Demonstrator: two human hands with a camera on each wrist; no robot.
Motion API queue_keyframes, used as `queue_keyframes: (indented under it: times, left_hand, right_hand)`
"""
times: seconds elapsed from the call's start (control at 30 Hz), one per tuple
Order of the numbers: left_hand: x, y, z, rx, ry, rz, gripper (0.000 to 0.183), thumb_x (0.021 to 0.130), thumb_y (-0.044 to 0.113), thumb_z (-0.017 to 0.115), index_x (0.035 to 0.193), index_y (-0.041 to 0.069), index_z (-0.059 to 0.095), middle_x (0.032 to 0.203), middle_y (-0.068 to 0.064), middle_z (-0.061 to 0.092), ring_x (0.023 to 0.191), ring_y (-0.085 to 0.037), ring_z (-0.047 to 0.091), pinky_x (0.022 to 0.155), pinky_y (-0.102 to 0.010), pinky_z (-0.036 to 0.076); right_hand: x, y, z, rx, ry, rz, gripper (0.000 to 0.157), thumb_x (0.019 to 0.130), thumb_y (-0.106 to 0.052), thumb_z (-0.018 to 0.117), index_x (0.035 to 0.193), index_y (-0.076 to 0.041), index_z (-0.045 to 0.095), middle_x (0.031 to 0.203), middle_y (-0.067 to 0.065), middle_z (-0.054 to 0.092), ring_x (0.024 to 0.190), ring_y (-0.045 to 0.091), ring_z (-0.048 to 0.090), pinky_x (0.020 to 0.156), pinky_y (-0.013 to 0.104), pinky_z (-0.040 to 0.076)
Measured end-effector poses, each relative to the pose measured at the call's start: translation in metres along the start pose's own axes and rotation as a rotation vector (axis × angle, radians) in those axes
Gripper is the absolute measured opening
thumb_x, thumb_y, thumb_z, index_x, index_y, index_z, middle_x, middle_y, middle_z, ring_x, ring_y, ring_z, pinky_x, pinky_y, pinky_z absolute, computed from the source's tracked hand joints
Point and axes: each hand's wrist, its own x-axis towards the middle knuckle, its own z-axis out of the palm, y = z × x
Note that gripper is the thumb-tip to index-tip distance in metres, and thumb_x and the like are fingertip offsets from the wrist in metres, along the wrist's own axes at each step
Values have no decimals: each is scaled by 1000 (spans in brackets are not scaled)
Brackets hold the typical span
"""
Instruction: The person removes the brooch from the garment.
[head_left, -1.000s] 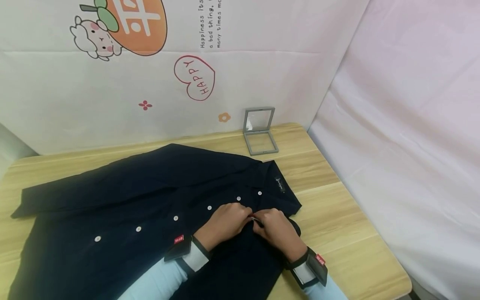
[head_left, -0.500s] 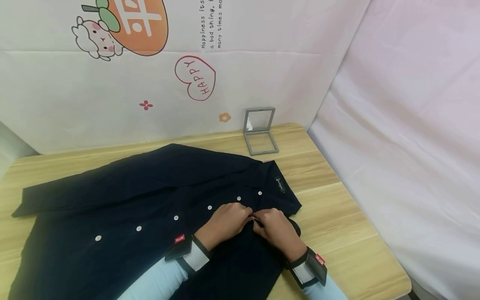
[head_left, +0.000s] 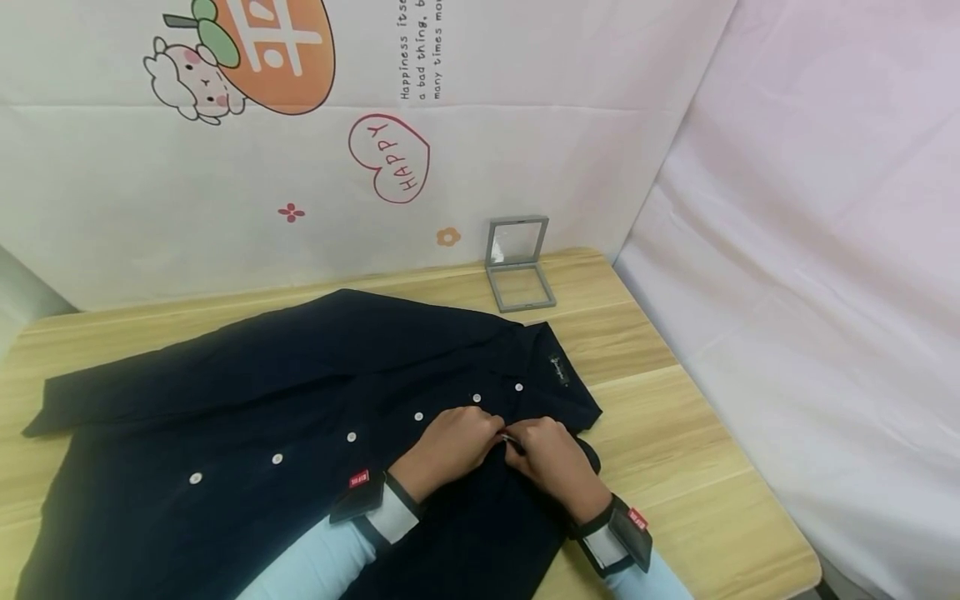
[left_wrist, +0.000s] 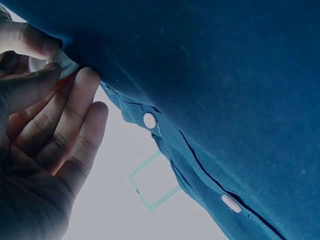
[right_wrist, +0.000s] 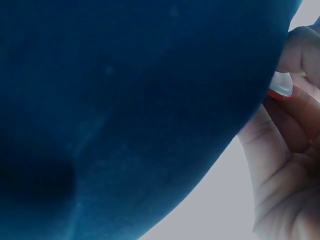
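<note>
- Shirt [head_left: 285,371] lay spread, dark, smooth-woven, round white buttons [head_left: 277,458].
- Left hand [head_left: 459,440], fingers curled, pinched small glossy white piece [left_wrist: 66,64].
- Right hand [head_left: 557,458], likewise curled, pinched same piece.

Low in the middle of the head view, we see the left hand [head_left: 459,442] and the right hand [head_left: 553,460] side by side, backs up, fingers curled inward. The left forearm [head_left: 315,560] slants from the bottom edge toward the centre; the right forearm [head_left: 651,583] leans in from the lower right. In the left wrist view, we find pinching fingertips [left_wrist: 46,48] at upper left; in the right wrist view, bent fingers [right_wrist: 263,137] at the right edge.
</note>
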Motion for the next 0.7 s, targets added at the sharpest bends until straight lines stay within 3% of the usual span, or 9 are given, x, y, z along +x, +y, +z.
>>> queue_keyframes:
  times: [0.7]
  left_hand:
    - [0, -1, 3, -22, -4, -8, 21, 97, 21, 63, 77, 14, 65, 64, 3, 57, 54, -6, 51, 49, -17, 38]
  right_hand:
    - [0, 1, 1, 6, -16, -6, 9, 81, -2, 72, 87, -8, 74, 77, 0, 71, 65, 4, 61, 58, 16, 49]
